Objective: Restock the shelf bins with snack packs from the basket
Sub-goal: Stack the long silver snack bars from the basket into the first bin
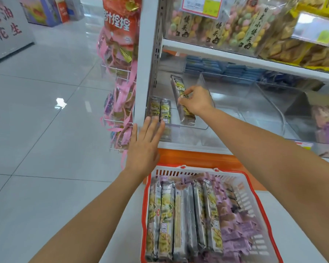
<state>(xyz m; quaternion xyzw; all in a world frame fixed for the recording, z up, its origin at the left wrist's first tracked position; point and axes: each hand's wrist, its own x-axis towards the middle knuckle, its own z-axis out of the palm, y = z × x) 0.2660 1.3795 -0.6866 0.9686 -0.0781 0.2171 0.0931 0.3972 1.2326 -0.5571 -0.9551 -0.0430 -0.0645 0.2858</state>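
A red-rimmed white basket on the floor holds several long silver-and-yellow snack packs and purple packs. My right hand grips one long snack pack inside the clear shelf bin at the shelf's left end. Two packs lie side by side at the bin's left. My left hand is flat with straight fingers, its fingertips at the bin's front edge near those two packs.
The white shelf upright stands left of the bin, with hanging pink snack bags on a wire rack beside it. Blue packs fill the bin behind. A neighbouring clear bin sits to the right. Tiled floor spreads left.
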